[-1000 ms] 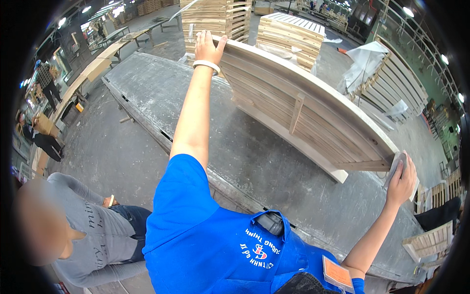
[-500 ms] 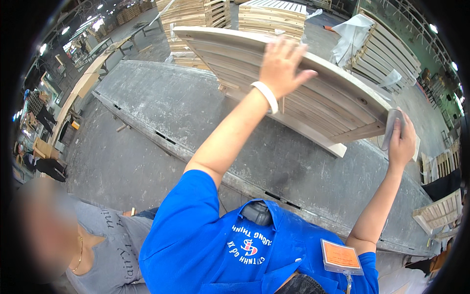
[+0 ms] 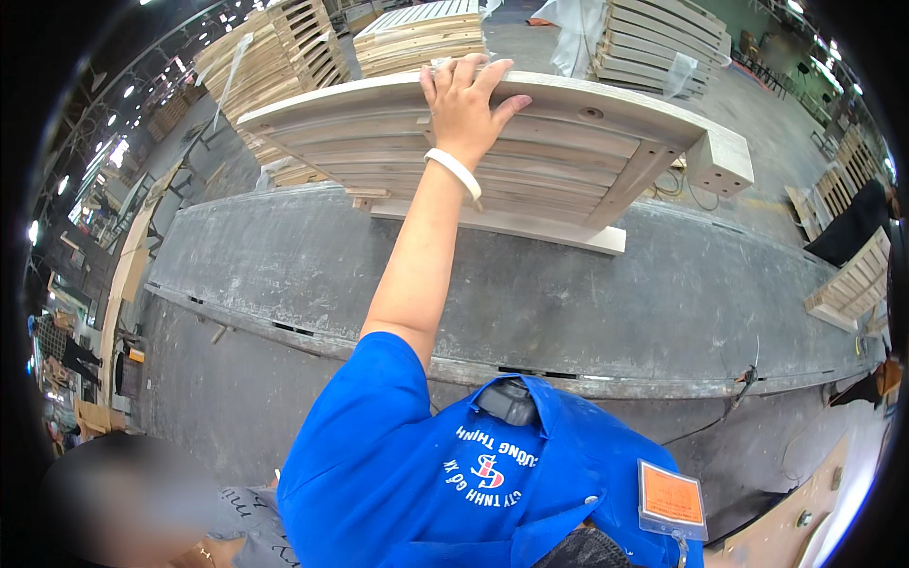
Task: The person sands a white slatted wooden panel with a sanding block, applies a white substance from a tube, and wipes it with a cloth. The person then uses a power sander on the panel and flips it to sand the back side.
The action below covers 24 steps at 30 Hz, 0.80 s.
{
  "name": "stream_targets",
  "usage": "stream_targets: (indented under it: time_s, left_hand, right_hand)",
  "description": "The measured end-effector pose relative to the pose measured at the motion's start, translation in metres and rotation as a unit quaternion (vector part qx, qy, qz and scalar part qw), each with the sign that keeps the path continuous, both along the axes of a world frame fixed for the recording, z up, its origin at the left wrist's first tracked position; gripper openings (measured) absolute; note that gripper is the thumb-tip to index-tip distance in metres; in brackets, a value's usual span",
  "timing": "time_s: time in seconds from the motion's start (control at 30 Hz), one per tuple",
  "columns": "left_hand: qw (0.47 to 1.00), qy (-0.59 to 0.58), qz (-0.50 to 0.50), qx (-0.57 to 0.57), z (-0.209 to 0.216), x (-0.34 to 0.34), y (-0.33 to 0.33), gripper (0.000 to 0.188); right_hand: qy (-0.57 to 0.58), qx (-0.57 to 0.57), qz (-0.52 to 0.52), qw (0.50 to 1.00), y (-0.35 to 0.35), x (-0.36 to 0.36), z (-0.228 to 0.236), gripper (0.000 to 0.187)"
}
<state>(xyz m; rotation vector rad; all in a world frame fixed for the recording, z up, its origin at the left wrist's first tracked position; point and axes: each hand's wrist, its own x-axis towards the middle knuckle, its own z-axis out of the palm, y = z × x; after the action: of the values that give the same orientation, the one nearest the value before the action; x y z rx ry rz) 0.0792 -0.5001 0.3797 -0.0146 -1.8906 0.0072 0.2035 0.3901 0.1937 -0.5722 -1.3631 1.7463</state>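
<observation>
A slatted wooden panel [image 3: 559, 156] stands tilted on its long side on the grey worktable. My left hand [image 3: 466, 109] lies on its upper rail, fingers spread and pointing over the far edge; the fingers are not closed around the rail. A white band circles my left wrist. At the panel's right end a square wooden block-like end [image 3: 721, 163] shows several small holes. Beneath the panel, a pale wooden strip [image 3: 568, 237] rests on the tabletop. My right hand is out of the picture, so whatever it holds is hidden.
The long grey table [image 3: 284, 251] runs across in front of me. Stacks of slatted wood [image 3: 421, 38] stand behind it. A cable with a dark fitting [image 3: 748, 377] hangs at the table's near edge. Another person [image 3: 241, 521] is close at lower left.
My right hand, which held a grey flat pad against the panel's right end, has left the view. My left hand remains on the upper rail. The view has turned, shifting the panel left.
</observation>
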Motion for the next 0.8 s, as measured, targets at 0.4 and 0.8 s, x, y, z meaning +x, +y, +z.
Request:
stream_targets:
  time_s: [0.4, 0.8]
  left_hand:
    - [0.999, -0.05, 0.002, -0.009, 0.025, -0.016, 0.073, 0.051]
    - [0.999, -0.049, 0.009, -0.007, 0.026, 0.007, 0.078, 0.052]
  right_hand:
    - [-0.177, 0.136, -0.053, 0.973, -0.164, -0.012, -0.05, 0.041]
    - [0.205, 0.734, 0.184, 0.621, -0.506, -0.161, 0.219, 0.041]
